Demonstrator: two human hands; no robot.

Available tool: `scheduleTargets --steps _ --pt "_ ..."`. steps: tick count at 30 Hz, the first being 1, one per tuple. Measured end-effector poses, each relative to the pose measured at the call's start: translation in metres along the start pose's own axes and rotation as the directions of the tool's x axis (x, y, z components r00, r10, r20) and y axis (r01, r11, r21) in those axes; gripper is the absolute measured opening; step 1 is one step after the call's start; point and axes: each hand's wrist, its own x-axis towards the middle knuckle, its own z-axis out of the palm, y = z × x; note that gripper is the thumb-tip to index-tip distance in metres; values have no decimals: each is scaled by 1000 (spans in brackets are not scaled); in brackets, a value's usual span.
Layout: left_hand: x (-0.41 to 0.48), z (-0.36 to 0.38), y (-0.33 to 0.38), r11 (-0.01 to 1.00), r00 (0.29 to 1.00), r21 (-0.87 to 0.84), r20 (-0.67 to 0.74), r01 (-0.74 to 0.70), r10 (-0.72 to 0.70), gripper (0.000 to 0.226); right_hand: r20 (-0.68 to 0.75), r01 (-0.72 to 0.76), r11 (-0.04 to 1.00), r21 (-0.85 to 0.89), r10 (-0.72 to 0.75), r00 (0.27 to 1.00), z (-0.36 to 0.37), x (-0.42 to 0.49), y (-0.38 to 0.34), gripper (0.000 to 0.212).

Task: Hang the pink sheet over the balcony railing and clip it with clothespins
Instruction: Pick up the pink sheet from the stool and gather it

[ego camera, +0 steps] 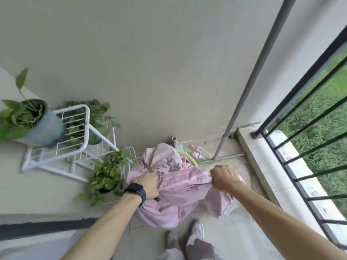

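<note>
Pink cotton fills the middle of the view: the sheet (178, 196) is a crumpled bundle low over the balcony floor (225, 237), with part of it rising in a hump toward the wall (150, 62). Both hands are clamped on it, well apart. The left hand (148, 185), above a black watch (135, 192), grips a fistful on the plant side; the right hand (224, 178) pinches a stretched edge on the railing side. Nothing is over the railing (304, 102) yet, and no clothespins show.

Judging the risks: the loose lower folds hang close to the floor and the shoes (195, 229), so a lift without gathering could drag them through grit or trip the person. The hump lies against a green hose (187, 156) and some litter by the wall, and could snag there. A wide swing leftward might catch the pot (105, 177) or the white rack (75, 139).

Room is tight on the right: a grey pole (262, 59) slants up between the bundle and the railing, and a raised kerb (262, 166) runs below the bars. The clearest path looks to be straight up, then over the top rail, beyond which lies grass (323, 117).
</note>
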Motion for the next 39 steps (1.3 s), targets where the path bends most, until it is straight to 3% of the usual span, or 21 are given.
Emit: scheduleTargets --steps 3,5,10,15,17,21,23,26,29,33,36,39 --pt "24 4 -13 997 995 -66 -87 36 -42 12 -65 39 996 78 -34 997 12 24 -3 27" --pt "46 8 -21 999 991 -7 -125 40 -40 15 -76 58 989 137 -48 996 23 45 -4 28" --pt "126 24 -33 987 983 157 -170 -43 70 50 58 36 981 192 -47 997 54 110 -12 41" --pt "234 60 -34 950 967 233 -97 -208 236 57 248 -67 954 291 -7 969 110 197 -21 95" --pt "278 77 -27 911 952 308 -47 -274 303 73 293 -72 948 310 -23 956 140 230 -25 105" --pt "338 109 -14 847 920 371 62 -381 387 110 348 -104 951 293 -5 937 195 268 -37 102" --pt "347 117 -16 880 930 303 103 -367 352 113 351 -134 950 282 28 936 202 269 -38 77" --pt "332 113 -31 908 950 280 85 -311 299 112 272 -143 941 307 57 961 177 242 -31 41" --pt "301 81 -54 932 961 244 132 -269 243 103 111 -131 941 312 101 989 120 190 -18 37" --pt "227 10 -68 948 960 188 159 -258 230 43 -82 -98 939 330 132 988 27 99 -23 43" --pt "180 -34 -69 948 961 154 52 -277 273 40 -218 -38 938 344 119 969 -33 62 -34 33" --pt "134 -88 -84 926 942 -188 -147 -327 303 39 -397 -44 950 309 171 902 -108 31 -38 24"
